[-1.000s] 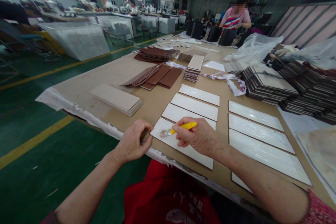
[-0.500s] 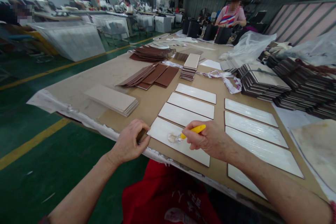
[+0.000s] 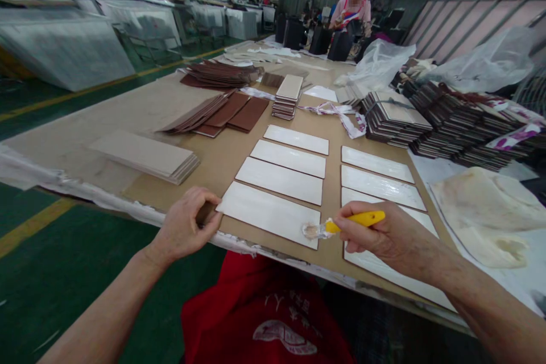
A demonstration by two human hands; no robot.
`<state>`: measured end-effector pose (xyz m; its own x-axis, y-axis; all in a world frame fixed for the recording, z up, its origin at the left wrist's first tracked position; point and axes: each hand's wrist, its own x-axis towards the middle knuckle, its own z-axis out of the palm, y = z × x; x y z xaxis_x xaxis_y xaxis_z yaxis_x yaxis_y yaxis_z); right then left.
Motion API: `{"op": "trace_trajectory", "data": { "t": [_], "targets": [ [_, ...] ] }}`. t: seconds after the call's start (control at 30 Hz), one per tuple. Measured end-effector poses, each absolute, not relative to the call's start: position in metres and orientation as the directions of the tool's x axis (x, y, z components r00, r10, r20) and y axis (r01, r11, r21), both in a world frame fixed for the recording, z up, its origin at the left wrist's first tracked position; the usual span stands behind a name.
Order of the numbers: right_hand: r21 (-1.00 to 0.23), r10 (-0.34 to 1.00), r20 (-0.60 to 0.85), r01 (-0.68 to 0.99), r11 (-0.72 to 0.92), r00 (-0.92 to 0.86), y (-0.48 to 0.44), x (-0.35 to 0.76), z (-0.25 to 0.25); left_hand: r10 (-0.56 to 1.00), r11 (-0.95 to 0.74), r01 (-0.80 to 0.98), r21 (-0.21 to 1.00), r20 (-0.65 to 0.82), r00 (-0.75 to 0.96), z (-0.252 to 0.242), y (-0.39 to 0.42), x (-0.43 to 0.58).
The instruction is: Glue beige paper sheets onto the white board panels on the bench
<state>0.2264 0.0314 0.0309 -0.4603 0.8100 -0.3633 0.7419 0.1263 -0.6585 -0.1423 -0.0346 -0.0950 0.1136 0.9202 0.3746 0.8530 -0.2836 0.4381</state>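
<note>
My right hand (image 3: 375, 233) grips a yellow-handled brush (image 3: 356, 220). Its white-smeared bristles touch the right end of the nearest white-coated panel (image 3: 267, 213). My left hand (image 3: 189, 219) pinches that panel's left corner between thumb and fingers at the table's front edge. Behind it lie more coated panels (image 3: 281, 179) in a column, each with a thin dark border. A second column of glossy white panels (image 3: 384, 185) runs to the right, partly hidden under my right hand and forearm.
Bare grey boards (image 3: 145, 154) are stacked at left, with brown sheets (image 3: 249, 114) behind. A small panel stack (image 3: 289, 94) stands mid-table. Tied dark-edged stacks (image 3: 394, 116) and a stained cloth (image 3: 482, 210) lie right. Another person (image 3: 352, 11) works at the far end.
My right hand has drawn the brush rightward along the nearest panel to its right end. My left hand still holds the left corner. The whole view has shifted somewhat.
</note>
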Motion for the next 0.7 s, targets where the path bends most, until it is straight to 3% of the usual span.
{"op": "trace_trajectory", "data": {
  "t": [0.13, 0.33, 0.47, 0.7],
  "targets": [
    [-0.596, 0.841, -0.274, 0.769, 0.232, -0.466, 0.031, 0.229, 0.041, 0.915, -0.292, 0.849, 0.441, 0.388, 0.113, -0.096, -0.034, -0.142],
    [-0.563, 0.78, -0.281, 0.754, 0.339, -0.56, 0.027, 0.199, 0.044, 0.91, -0.299, 0.847, 0.44, 0.398, 0.114, -0.095, -0.034, -0.142],
    [-0.659, 0.758, -0.256, 0.682, 0.317, -0.6, 0.031, 0.168, 0.031, 0.913, -0.291, 0.851, 0.437, 0.394, 0.11, -0.093, -0.034, -0.141],
    [-0.889, 0.734, -0.22, 0.442, 0.12, -0.642, 0.044, 0.118, 0.009, 0.92, -0.287, 0.842, 0.457, 0.375, 0.11, -0.094, -0.033, -0.142]
  ]
}}
